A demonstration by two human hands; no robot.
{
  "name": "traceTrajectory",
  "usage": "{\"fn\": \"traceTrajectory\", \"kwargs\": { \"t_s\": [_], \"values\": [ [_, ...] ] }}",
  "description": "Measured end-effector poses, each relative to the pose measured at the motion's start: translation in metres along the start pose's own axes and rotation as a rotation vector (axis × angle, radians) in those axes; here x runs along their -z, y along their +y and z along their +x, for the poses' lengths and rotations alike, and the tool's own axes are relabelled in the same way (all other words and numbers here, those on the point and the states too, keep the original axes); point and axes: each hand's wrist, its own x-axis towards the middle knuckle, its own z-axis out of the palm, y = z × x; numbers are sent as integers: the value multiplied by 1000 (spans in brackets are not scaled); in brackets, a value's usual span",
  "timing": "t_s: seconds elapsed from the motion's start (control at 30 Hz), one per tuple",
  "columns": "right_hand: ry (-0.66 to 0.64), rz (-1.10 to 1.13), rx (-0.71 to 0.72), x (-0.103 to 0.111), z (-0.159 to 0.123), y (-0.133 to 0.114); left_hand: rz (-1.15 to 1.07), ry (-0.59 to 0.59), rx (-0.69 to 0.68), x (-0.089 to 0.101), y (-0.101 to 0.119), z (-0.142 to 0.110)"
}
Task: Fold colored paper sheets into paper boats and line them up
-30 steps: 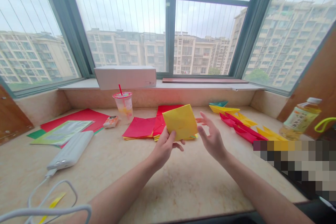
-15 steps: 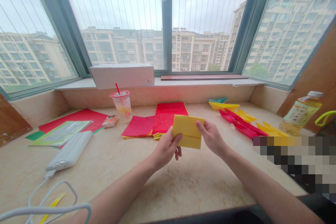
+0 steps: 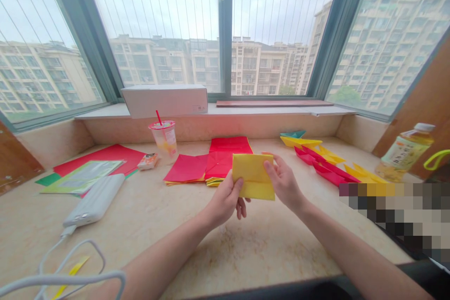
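Observation:
A folded square of yellow paper is held up above the counter between both hands, a crease running across it. My left hand grips its left edge, thumb on the front and some fingers showing below. On the opposite side, my right hand pinches the upper right edge with the thumb in front. The paper hides most of the fingers behind it. Just beyond lie a stack of red paper with yellow edges below and a separate red sheet beside it.
Folded paper boats stand at the right, a yellow one and a red one among them, near a drink bottle. A plastic cup, a white power bank and a cable occupy the left.
The right edge of the yellow paper and my right hand have shifted slightly to the right. Its crease looks fainter now. Both hands keep their hold.

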Motion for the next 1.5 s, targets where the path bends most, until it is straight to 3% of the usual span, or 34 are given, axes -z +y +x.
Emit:
{"fn": "traceTrajectory", "kwargs": {
  "t_s": [0.17, 0.3, 0.57, 0.97, 1.23, 1.4, 1.5],
  "values": [
    [-119, -381, 219, 6, -4, 2, -164, 164, -16, 0, 6, 1],
    [-210, -583, 391, 6, -5, 4, -223, 155, 13, 0, 9, 0],
    [-186, -592, 436, 15, 0, 2, -183, 122, -20, 5, 12, 0],
    [-186, -518, 361, 18, 3, 5, -358, 70, -49, 6, 10, 1],
    [-112, -466, 346, 19, 5, 7, -444, 198, -59, 4, 22, -1],
    [-64, -417, 354, 21, 7, 9, -472, 112, -109, 10, 17, 2],
    [-39, -391, 357, 23, 8, 10, -353, 91, -150, 11, 12, 2]
  ]
}}
